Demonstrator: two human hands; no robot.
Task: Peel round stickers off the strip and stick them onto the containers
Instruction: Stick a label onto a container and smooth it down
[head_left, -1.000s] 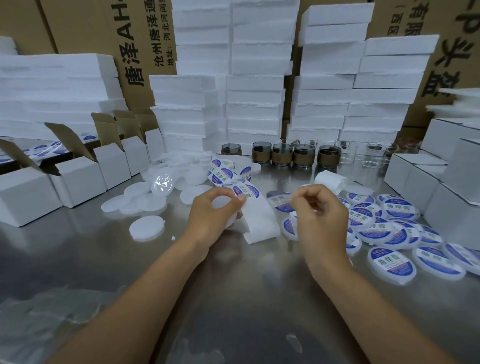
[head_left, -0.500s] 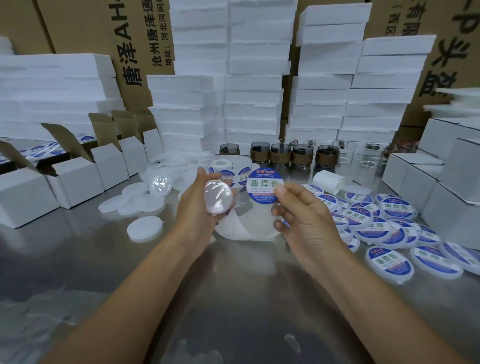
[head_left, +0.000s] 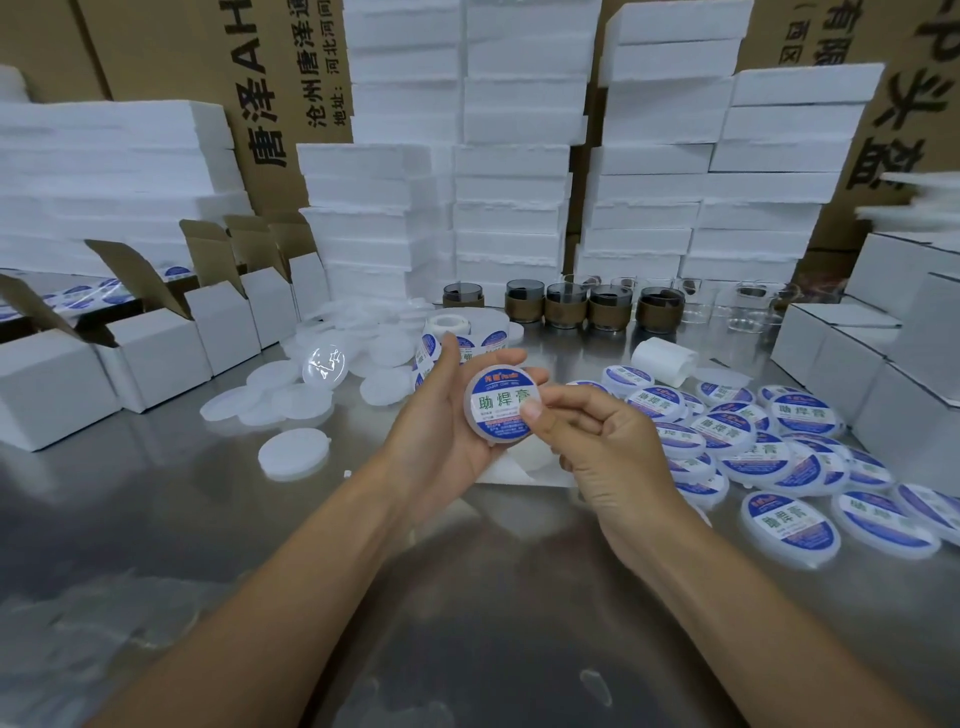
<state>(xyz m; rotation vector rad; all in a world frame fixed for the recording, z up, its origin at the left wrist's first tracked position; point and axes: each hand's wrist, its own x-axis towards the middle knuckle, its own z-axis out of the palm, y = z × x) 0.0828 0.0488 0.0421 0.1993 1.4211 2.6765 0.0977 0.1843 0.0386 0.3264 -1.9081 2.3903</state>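
Head view, round translucent container (head_left: 505, 442), glossy sticker (head_left: 502, 405)

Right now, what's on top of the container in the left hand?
A round blue-and-white sticker covers the top of the container; the right hand pinches its edge, thumb on the sticker. Only the translucent rim shows; the lid face underneath is hidden.

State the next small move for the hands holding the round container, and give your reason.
Probably slide the thumb of the right hand across the sticker to smooth it flat. The sticker lies on the container cradled in the left hand, and the thumb presses only its lower right edge.
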